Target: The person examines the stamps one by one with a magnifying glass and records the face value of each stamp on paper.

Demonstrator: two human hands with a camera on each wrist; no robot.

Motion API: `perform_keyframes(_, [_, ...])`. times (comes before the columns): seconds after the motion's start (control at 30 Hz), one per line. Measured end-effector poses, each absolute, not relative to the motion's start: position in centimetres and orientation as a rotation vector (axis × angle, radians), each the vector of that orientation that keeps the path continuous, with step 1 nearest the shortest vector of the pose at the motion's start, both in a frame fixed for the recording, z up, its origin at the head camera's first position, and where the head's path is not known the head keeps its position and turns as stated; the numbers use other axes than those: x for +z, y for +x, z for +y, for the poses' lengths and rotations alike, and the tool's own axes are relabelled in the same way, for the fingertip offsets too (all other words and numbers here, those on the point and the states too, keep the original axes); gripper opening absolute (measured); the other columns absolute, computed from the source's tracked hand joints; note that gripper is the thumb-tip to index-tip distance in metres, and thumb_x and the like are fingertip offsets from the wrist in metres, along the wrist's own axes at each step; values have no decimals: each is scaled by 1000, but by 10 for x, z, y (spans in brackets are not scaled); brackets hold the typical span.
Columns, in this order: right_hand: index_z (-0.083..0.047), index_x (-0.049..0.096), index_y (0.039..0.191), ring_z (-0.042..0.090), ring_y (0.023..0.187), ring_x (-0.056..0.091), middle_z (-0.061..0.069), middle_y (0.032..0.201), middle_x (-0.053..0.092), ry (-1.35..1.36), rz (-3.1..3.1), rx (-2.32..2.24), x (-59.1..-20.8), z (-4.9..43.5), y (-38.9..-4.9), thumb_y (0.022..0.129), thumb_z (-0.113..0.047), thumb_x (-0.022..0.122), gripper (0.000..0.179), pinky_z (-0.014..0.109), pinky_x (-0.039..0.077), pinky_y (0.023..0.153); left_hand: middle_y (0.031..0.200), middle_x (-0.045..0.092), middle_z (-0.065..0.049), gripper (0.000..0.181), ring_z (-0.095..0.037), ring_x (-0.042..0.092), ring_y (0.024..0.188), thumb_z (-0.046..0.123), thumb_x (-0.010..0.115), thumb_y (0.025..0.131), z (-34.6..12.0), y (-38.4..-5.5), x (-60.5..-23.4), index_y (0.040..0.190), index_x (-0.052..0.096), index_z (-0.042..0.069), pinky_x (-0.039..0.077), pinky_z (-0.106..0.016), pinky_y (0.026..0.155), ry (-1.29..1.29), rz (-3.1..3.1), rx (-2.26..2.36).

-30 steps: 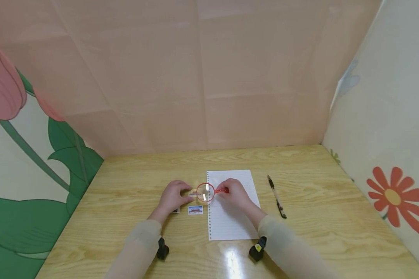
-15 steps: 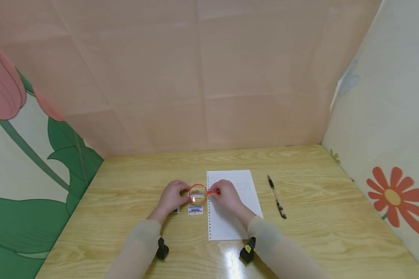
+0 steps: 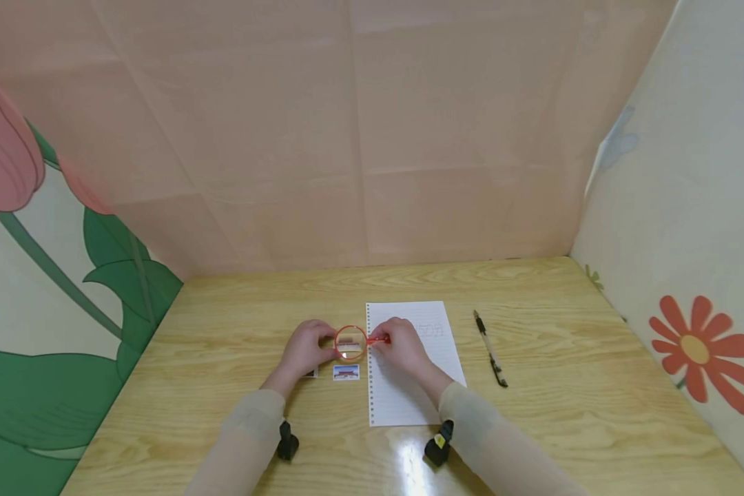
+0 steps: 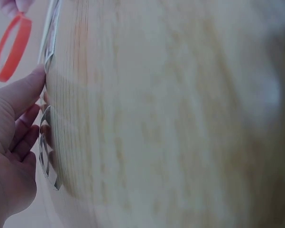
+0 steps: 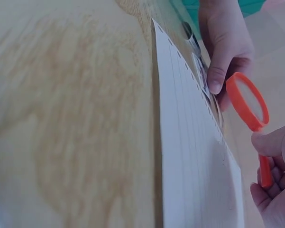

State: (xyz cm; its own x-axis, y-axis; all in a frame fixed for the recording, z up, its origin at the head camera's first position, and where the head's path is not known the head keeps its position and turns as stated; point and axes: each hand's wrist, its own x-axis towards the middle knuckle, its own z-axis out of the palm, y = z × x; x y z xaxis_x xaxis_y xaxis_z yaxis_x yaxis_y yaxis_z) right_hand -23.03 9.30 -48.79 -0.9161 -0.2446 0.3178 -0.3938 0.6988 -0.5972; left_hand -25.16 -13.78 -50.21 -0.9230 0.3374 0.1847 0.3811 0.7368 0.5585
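Note:
My right hand (image 3: 403, 342) pinches the handle of a red-rimmed magnifying glass (image 3: 368, 340), with the lens held level over a small stamp (image 3: 349, 344). In the right wrist view, the magnifying glass (image 5: 246, 102) is raised above the table. At that stamp's left end is my left hand (image 3: 308, 344), thumb and forefinger gripping its edges. Just in front lies another stamp (image 3: 346, 373) showing a red-roofed building. A further dark stamp (image 3: 312, 373) is mostly hidden beneath the left hand. The left wrist view has my left thumb (image 4: 31, 88) at a stamp's edge.
A lined sheet (image 3: 409, 399) with punched holes down its left side lies under my right hand, with faint outlined writing near its top. Right of it rests a black-and-clear pen (image 3: 491, 350), uncapped at the far end. The wooden table (image 3: 235, 303) meets walls at the back and sides.
My right hand has brought the magnifying glass leftward, off the paper's edge and over the stamp; it has stayed there for the last half second. The left hand has barely moved.

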Motion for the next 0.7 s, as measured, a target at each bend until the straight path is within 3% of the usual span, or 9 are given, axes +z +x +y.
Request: perform_keyframes(0.7, [-11,74,80,17,78,54,-4,76,61,523,-2697,1022,-486,95,-229,76,-1,81,13,38,46,78,110,67,-9,36,-30,58,110,19,89,73,-139,-253,-504,104,75,6,42,-46,104,-618,-2842,-966])
